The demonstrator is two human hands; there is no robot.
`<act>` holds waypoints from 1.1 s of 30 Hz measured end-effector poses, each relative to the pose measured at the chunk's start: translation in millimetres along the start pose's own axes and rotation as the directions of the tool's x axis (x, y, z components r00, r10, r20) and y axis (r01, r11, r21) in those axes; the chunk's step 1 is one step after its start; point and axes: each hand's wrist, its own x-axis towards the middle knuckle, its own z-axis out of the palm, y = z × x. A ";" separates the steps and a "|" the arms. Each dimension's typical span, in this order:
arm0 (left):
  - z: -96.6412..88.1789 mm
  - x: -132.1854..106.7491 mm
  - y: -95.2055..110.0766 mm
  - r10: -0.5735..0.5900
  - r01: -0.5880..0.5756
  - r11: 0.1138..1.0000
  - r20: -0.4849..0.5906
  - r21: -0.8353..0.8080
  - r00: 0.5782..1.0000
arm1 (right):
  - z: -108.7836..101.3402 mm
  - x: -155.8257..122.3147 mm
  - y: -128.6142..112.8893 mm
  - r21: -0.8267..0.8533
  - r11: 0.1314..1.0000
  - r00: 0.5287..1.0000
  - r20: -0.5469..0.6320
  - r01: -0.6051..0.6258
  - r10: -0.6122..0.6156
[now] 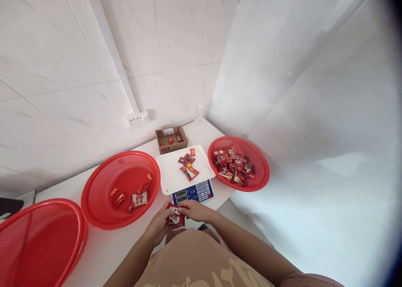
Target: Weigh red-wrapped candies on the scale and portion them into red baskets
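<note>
Two hands (pixel 161 221) (pixel 195 211) grip at least one red packet (pixel 176 220) near three baskets (pixel 44 253) (pixel 121 169) (pixel 263 165).

Dark red packet (pixel 176 220) with white print

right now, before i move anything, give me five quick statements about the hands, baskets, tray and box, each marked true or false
1. The left hand and right hand both hold one red packet. True.
2. Nothing lies on the white tray. False: wrapped pieces lie on it.
3. The right basket is fuller than the middle basket. True.
4. The cardboard box is shut. False: it is open at the top.
5. The blue keypad panel is nearer the person than the white tray. True.
</note>
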 end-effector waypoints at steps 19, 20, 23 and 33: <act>-0.6 4.1 -10.3 -0.011 0.013 0.995 -0.018 0.095 1.000 | -55.5 8.4 2.6 0.552 0.816 0.886 -0.279 -0.169 0.372; -0.9 4.5 -11.9 -0.013 0.015 0.996 -0.014 0.093 1.000 | -46.7 4.6 5.1 0.487 0.846 0.908 -0.219 -0.216 0.357; -0.8 4.7 -15.4 0.003 -0.003 0.996 0.000 0.091 1.000 | -17.5 -6.6 11.8 0.358 0.900 0.965 0.009 -0.249 0.263; -0.6 10.6 -24.1 0.089 -0.096 0.913 0.037 0.396 0.995 | 9.2 -23.7 17.1 0.317 0.922 0.970 -0.028 -0.221 0.242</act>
